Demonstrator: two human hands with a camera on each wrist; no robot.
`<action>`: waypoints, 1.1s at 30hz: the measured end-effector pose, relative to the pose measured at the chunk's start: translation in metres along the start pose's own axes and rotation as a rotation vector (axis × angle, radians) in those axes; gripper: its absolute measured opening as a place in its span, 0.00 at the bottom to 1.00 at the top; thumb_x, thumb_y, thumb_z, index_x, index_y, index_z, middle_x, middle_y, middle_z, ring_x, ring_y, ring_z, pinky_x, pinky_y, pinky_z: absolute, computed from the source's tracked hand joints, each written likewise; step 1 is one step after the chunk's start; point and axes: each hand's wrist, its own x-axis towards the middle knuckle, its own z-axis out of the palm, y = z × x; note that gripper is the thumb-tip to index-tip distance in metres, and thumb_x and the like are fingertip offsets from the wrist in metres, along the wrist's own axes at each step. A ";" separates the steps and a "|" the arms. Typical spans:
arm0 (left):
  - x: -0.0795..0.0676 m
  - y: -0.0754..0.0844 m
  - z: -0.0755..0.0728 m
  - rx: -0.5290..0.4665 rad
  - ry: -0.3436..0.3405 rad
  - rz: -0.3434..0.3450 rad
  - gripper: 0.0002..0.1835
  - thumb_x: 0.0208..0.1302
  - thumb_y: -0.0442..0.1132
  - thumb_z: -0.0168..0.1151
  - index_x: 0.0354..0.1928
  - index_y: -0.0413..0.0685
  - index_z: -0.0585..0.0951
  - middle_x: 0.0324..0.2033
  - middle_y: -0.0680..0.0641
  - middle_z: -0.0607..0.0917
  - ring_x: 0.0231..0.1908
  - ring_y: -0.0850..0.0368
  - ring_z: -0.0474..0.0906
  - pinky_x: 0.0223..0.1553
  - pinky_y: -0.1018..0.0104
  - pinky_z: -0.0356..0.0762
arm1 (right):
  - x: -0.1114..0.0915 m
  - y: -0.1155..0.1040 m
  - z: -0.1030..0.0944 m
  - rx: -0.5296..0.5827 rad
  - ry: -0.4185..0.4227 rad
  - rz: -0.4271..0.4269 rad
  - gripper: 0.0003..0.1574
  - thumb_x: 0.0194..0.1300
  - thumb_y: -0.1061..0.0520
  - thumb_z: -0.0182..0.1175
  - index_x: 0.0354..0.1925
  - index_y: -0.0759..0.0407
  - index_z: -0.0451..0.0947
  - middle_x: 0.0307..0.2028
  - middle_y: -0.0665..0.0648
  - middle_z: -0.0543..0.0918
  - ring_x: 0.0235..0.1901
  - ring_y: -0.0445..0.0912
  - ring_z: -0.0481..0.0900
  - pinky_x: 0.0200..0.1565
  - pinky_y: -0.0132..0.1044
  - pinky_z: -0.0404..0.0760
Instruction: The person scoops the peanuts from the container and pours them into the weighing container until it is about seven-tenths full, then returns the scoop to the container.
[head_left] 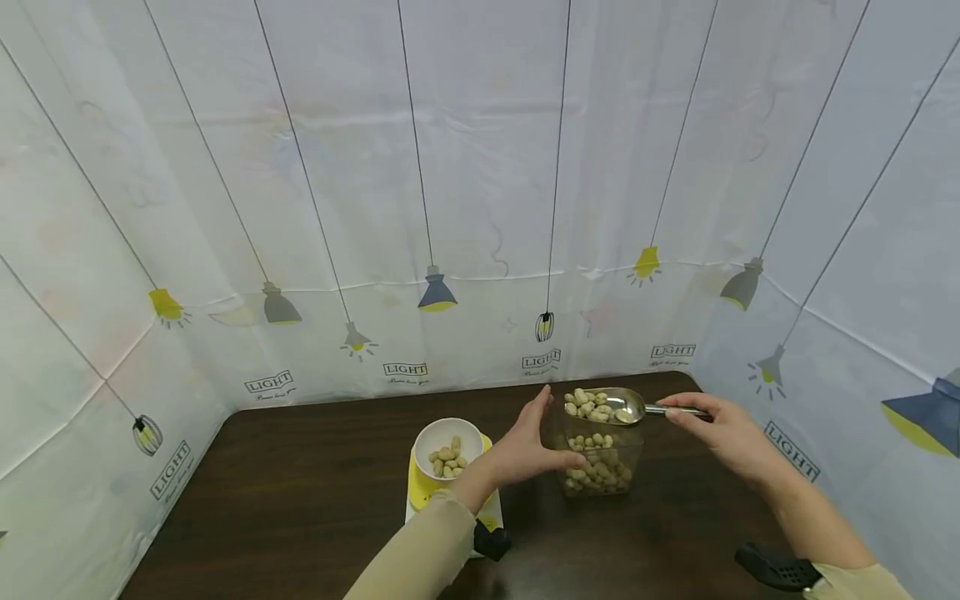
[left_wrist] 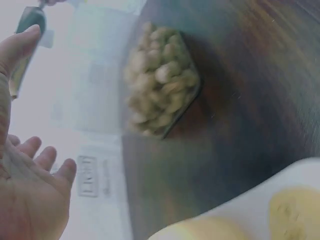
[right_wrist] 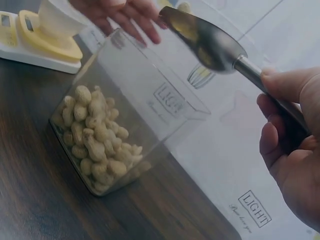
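Note:
Unshelled peanuts [right_wrist: 100, 145] fill the lower part of a clear plastic container [right_wrist: 165, 112] on the table. My right hand [head_left: 723, 429] grips the handle of a metal scoop [right_wrist: 212, 47], which is held above the container with peanuts [head_left: 588, 406] in its bowl. Beside the container's left side is my left hand [head_left: 521, 450], fingers spread and thumb extended; it holds nothing. In the left wrist view that palm [left_wrist: 35, 195] faces the container, apart from it. Left of that hand, a white bowl [head_left: 422, 442] with some peanuts stands on a yellow and white kitchen scale [head_left: 417, 492].
The dark wooden table [head_left: 300, 475] carries the scale and the container. Behind and at both sides hangs a white curtain [head_left: 480, 167] printed with lamps. Black straps [head_left: 776, 571] are worn on the wrists.

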 end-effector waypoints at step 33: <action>-0.120 -0.060 -0.136 0.293 0.164 -0.052 0.59 0.54 0.58 0.78 0.82 0.61 0.52 0.79 0.49 0.55 0.77 0.45 0.47 0.68 0.35 0.58 | 0.029 -0.072 0.080 0.128 -0.042 -0.172 0.19 0.76 0.44 0.60 0.58 0.48 0.82 0.56 0.56 0.80 0.46 0.52 0.77 0.40 0.45 0.77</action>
